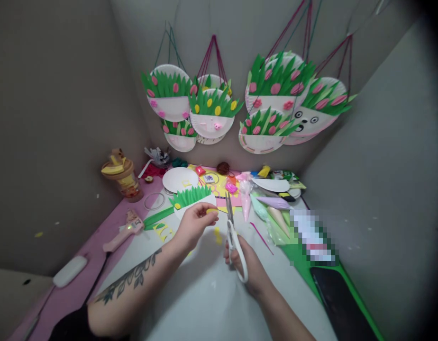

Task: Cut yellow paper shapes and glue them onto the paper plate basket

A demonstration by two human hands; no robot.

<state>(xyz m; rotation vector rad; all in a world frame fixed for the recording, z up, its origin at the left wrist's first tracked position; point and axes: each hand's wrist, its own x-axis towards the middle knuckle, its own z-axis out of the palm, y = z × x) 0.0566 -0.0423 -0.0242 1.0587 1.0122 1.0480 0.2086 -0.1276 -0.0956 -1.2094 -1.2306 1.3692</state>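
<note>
My left hand (196,222) pinches a small yellow paper piece (212,211) between thumb and fingers. In my right hand (245,263) is a pair of scissors (231,232) with white handles, its blades pointing up and away, close together, just right of the yellow piece. Behind my left hand lies a cut paper plate (181,207) with green paper grass (194,192) and a yellow flower shape (177,206). Yellow paper scraps (163,232) lie left of my left wrist, and small yellow bits (218,234) rest between my hands.
A pink glue gun (124,234) with a lit green light lies left, near a drink cup (123,177). Piping bags (274,203) crowd the right, beside a dark phone-like slab (342,298). Decorated plate baskets (212,121) hang on the back wall. A white plate (179,179) lies behind.
</note>
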